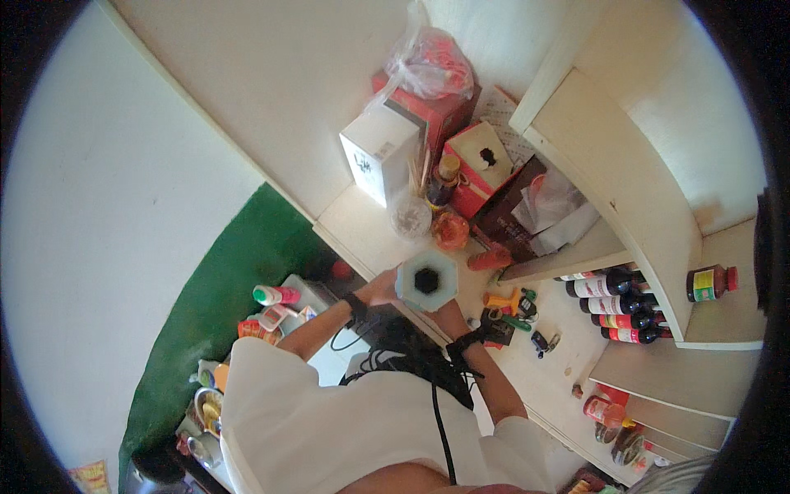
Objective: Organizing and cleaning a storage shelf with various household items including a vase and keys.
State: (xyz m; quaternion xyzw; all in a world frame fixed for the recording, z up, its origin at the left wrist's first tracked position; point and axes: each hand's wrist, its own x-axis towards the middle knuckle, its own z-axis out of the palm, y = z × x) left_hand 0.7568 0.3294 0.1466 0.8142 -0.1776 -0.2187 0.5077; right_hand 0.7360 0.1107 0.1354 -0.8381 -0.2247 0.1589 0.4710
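Observation:
Between my two hands is a pale octagonal container (404, 281), seen from above with a dark hollow at its centre. My left hand (382, 289) grips its left side, and my right hand (449, 313) holds it from the lower right. Most of the fingers are hidden behind the container. It is held over the front edge of a cream counter (364, 228). Just beyond it stand a clear round jar (410, 217), a jar with orange-red contents (450, 231) and a red cylindrical container (489, 259).
Behind the jars are a dark bottle (442, 185), a white box (382, 145) and a red-sided box (484, 154). Keys (546, 343) and a yellow tool (503, 301) lie to the right. Several bottles (602, 305) rest on their sides in a cubby. A black cable (437, 420) hangs across my shirt.

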